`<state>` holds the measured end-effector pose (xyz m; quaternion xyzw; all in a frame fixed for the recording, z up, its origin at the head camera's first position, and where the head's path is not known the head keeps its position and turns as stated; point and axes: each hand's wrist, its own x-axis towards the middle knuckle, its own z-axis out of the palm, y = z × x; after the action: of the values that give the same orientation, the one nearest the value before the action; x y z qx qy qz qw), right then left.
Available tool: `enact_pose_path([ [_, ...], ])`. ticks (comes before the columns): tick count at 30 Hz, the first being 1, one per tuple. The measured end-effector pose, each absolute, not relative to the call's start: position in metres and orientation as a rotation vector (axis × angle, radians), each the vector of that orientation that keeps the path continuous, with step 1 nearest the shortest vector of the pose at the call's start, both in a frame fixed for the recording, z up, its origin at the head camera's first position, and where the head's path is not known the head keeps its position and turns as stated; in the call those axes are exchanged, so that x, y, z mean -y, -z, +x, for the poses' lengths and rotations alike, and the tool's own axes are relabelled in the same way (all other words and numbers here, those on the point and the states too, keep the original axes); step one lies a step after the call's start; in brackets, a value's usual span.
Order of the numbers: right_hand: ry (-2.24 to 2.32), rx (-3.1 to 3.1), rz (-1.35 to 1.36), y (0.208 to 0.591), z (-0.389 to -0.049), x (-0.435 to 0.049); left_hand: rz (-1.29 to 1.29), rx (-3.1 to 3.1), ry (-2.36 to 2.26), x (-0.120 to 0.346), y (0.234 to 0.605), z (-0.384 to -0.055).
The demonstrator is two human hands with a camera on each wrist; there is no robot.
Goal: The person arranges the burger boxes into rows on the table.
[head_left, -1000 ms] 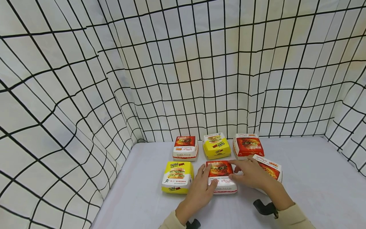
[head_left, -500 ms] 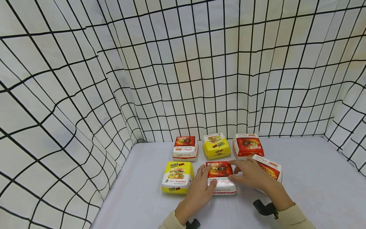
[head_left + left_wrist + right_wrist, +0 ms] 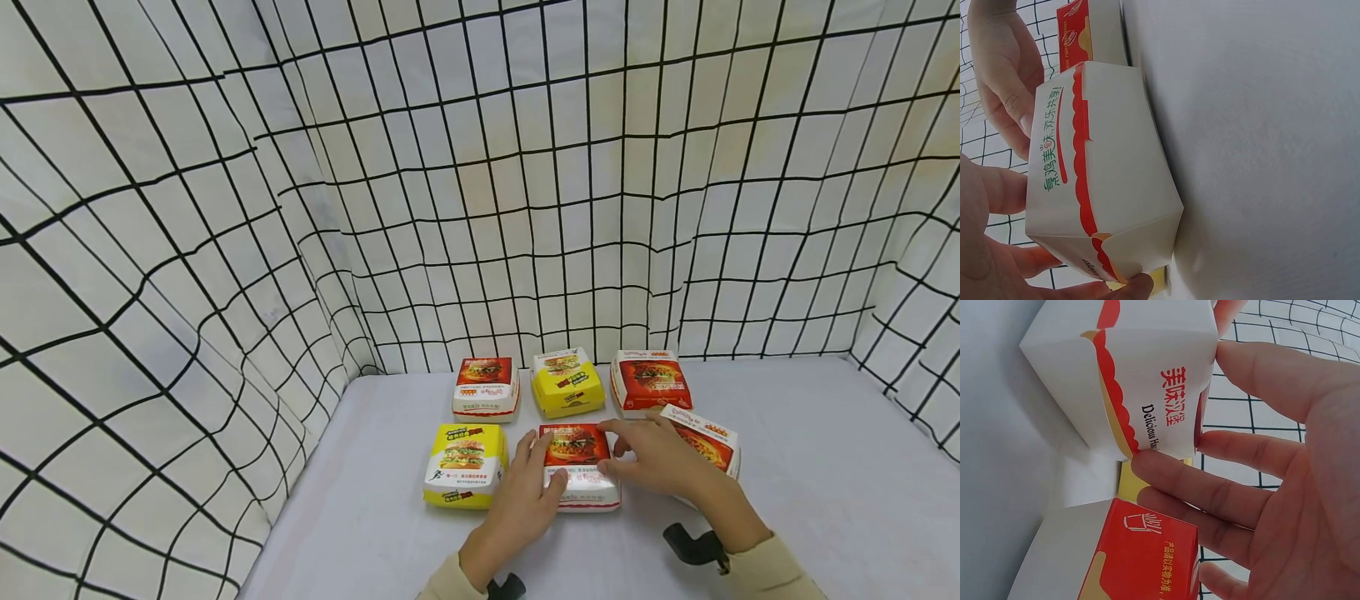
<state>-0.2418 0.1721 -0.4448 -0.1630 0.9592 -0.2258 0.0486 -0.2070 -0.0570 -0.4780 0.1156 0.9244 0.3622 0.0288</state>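
Note:
Between both hands sits a red and white burger box [image 3: 576, 447], lying flat on the table. My left hand [image 3: 521, 500] holds its left side, thumb on the top and fingers down along the side and far corner. On the opposite side my right hand [image 3: 663, 460] grips the same box, with thumb and fingertips at its top edge and side. The box's white side wall [image 3: 1116, 150] fills the left wrist view. Just right of it, partly behind my right hand, another red burger box [image 3: 708, 440] stands at an angle. To the left lies a yellow and white burger box [image 3: 463, 467].
Behind, a row holds a red and white box [image 3: 486, 390], a yellow box [image 3: 568, 383] and a red box [image 3: 652, 383]. A white wall with black grid netting [image 3: 495, 183] encloses the white table [image 3: 360, 517]. Black wrist mounts [image 3: 693, 543] sit by the sleeves.
The held burger box has shifted very slightly toward me and to the left. Both hands stay around it, almost unmoved, and the other boxes stand as before.

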Motion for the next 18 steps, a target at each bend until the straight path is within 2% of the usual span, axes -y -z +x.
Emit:
enact_pose_path([
  [18,0.691,-2.928,-0.521,0.4417,-0.2397,-0.1727,0.352,-2.857,-1.117,0.0565,0.4775,-0.2064],
])
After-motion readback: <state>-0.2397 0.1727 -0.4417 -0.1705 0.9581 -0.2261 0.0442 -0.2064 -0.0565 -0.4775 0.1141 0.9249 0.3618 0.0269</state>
